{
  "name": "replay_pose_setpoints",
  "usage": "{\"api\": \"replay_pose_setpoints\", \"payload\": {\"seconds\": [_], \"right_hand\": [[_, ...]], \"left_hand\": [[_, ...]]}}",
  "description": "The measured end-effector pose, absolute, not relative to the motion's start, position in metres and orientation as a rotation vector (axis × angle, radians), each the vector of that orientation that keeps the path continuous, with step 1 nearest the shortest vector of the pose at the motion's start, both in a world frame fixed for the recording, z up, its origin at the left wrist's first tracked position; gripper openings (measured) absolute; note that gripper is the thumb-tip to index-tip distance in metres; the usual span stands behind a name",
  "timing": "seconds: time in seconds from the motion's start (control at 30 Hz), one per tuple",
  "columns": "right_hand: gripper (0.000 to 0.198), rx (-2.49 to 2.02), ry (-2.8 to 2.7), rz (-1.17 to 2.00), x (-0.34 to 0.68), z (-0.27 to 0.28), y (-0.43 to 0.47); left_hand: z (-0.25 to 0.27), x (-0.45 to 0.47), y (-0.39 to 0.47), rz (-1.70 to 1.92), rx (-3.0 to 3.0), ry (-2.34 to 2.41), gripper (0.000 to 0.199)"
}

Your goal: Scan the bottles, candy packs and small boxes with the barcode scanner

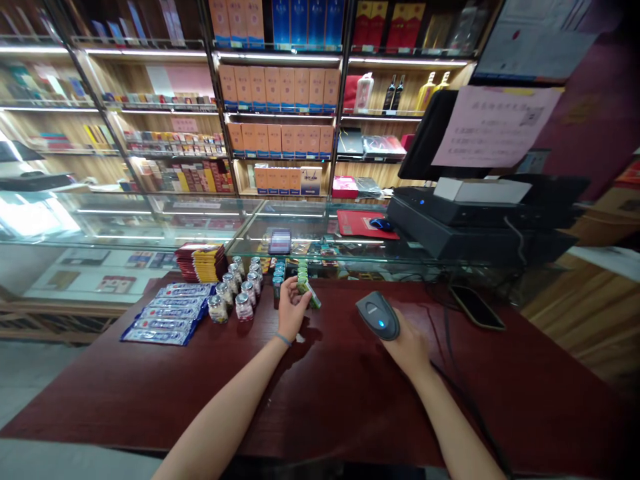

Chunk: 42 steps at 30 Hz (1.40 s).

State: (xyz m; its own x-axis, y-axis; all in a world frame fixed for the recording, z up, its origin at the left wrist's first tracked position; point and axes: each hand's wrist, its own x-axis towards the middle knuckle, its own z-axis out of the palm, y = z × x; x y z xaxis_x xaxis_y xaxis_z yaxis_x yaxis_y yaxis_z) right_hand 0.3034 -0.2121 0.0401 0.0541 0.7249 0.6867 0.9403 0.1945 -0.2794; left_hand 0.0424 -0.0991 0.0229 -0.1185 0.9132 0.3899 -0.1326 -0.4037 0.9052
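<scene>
My left hand (290, 317), with a thin band at the wrist, pinches a small green pack (313, 298) at the front of a row of like green packs (303, 268). Just left of it runs a row of small blue packs (279, 272). A dark handheld barcode scanner (377, 313) with a lit blue light is gripped in my right hand (411, 347), its head toward the counter's middle. Two rows of small lidded jars (243, 308) stand farther left. Beside them lie several blue-and-white packets (163, 313), and behind these are stacked red and yellow packs (200, 262).
All this rests on a dark red wooden counter (330, 400). A phone (477, 307) and a black cable lie at the right. Behind are a glass display case (295, 210), a mouse (381, 225) on a red pad, a monitor (427, 137), and shelves of boxes.
</scene>
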Motion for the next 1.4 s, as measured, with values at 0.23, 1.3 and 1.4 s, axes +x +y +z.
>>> {"api": "replay_pose_setpoints", "payload": {"seconds": [0.23,1.3,1.4], "right_hand": [[0.042,-1.586,-1.898,-0.302,0.303,0.042,-0.214],[0.029,-1.486,-2.023,-0.239,0.305,0.051,-0.217],[0.029,-1.545,-1.893,-0.335,0.315,0.048,-0.215]], "left_hand": [[0.03,0.042,-0.105,1.256,0.851,0.627,0.052],[0.02,0.045,-0.1,1.174,1.006,0.745,0.069],[0.016,0.057,-0.1,1.219,1.196,0.814,0.056]]}}
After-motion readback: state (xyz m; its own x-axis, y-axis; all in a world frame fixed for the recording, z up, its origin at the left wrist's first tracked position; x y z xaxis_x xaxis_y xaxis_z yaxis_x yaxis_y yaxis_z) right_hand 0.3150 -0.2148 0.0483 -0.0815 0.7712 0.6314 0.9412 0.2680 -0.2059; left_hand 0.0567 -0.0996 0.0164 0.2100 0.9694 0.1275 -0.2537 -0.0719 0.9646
